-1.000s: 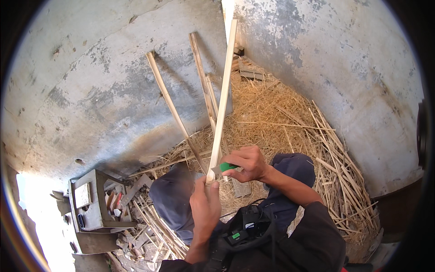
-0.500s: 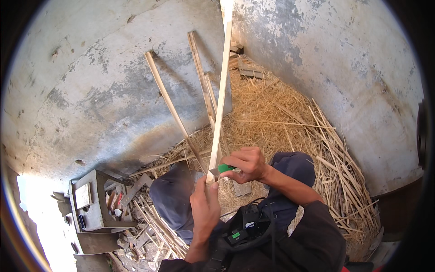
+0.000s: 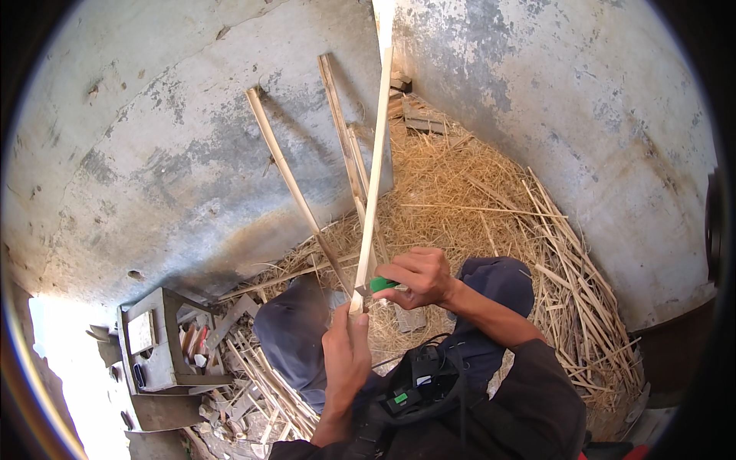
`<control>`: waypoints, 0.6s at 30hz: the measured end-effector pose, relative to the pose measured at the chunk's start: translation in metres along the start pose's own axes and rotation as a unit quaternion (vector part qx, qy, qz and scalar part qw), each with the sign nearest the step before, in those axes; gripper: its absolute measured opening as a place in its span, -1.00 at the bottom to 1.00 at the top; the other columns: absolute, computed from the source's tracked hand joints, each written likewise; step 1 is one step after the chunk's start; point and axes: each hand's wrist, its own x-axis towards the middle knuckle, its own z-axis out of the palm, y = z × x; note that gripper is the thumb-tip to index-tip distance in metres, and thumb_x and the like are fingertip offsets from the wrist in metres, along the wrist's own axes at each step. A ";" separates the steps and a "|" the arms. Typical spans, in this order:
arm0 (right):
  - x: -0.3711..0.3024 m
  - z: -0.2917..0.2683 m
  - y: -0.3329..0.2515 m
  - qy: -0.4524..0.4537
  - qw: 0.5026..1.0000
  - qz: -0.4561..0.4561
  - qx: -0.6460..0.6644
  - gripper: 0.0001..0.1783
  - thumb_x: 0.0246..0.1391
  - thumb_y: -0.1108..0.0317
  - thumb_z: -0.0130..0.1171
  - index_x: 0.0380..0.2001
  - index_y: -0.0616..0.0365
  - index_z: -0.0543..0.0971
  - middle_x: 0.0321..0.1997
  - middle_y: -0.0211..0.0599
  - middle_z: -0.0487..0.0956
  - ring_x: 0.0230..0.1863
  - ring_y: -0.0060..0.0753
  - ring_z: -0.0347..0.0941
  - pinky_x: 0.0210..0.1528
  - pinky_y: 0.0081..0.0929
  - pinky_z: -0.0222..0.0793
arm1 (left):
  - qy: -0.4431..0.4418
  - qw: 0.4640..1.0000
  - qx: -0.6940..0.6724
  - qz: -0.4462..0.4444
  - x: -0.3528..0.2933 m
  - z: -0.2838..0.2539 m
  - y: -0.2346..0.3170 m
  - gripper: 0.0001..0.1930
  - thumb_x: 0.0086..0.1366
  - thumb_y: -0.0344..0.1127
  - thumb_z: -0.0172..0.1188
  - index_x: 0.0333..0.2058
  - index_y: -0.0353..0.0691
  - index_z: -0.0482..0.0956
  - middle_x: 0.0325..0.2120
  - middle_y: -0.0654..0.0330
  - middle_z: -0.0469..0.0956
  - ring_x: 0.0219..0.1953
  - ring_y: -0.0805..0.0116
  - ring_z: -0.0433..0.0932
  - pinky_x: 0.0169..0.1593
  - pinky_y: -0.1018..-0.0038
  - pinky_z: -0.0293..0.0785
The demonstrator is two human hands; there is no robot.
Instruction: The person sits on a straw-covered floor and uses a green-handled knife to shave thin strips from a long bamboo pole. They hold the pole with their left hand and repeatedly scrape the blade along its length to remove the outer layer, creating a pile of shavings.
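Note:
A long pale strip of bamboo or wood (image 3: 373, 176) slants up and away from my lap. Its near end is gripped by my left hand (image 3: 346, 353), thumb on one side and fingers on the other. My right hand (image 3: 416, 277) is closed around the green handle of a knife (image 3: 382, 284). The short blade lies against the strip just beyond my left thumb; its edge is partly hidden. Both hands are close together between my bent knees.
Several poles (image 3: 285, 165) lean on the left wall. Shavings (image 3: 448, 184) cover the floor ahead, with a heap of thin strips (image 3: 586, 307) at the right. A worn wooden stool-like box (image 3: 172, 337) with small items stands at left, beside more strips (image 3: 268, 383).
The strip has shifted slightly, its far end now a little lower in the view. Both hands keep their grips and have barely moved.

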 end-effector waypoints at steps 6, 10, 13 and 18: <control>0.000 0.003 -0.001 -0.001 1.000 -0.001 -0.008 -0.59 0.16 -0.15 0.52 -0.28 -0.04 0.75 -0.51 -0.55 0.62 -0.58 -0.45 0.54 -0.49 -0.45 0.39 | 0.001 1.000 0.006 0.008 -0.002 -0.002 -0.012 -0.75 0.60 -0.33 0.11 0.11 -0.36 0.53 -0.50 -0.11 0.57 -0.47 -0.13 0.59 -0.30 0.08 0.41; 0.000 0.004 0.000 0.008 1.000 0.004 0.001 -0.63 0.21 -0.10 0.50 -0.27 -0.03 0.77 -0.51 -0.51 0.64 -0.61 -0.45 0.52 -0.52 -0.44 0.38 | -0.007 1.000 -0.002 -0.003 -0.004 -0.003 -0.015 -0.75 0.60 -0.33 0.12 0.10 -0.35 0.54 -0.49 -0.12 0.57 -0.48 -0.07 0.59 -0.31 0.11 0.43; -0.002 0.016 0.030 0.160 0.982 0.092 0.048 -0.68 0.33 0.04 0.42 -0.22 0.08 0.81 -0.55 -0.41 0.64 -0.67 -0.49 0.46 -0.60 -0.40 0.34 | -0.048 0.998 -0.006 -0.039 -0.009 -0.005 -0.011 -0.75 0.60 -0.30 0.15 0.08 -0.35 0.56 -0.49 -0.15 0.57 -0.49 -0.06 0.58 -0.32 0.13 0.44; 0.012 -0.053 0.104 0.180 0.942 0.282 -0.036 -0.58 0.49 0.05 0.25 -0.19 0.24 0.79 -0.62 -0.38 0.53 -0.65 -0.60 0.31 -0.58 -0.42 0.15 | -0.102 0.993 -0.019 -0.049 -0.055 0.000 -0.029 -0.73 0.59 -0.24 0.20 0.04 -0.35 0.58 -0.52 -0.17 0.53 -0.52 -0.03 0.56 -0.34 0.18 0.45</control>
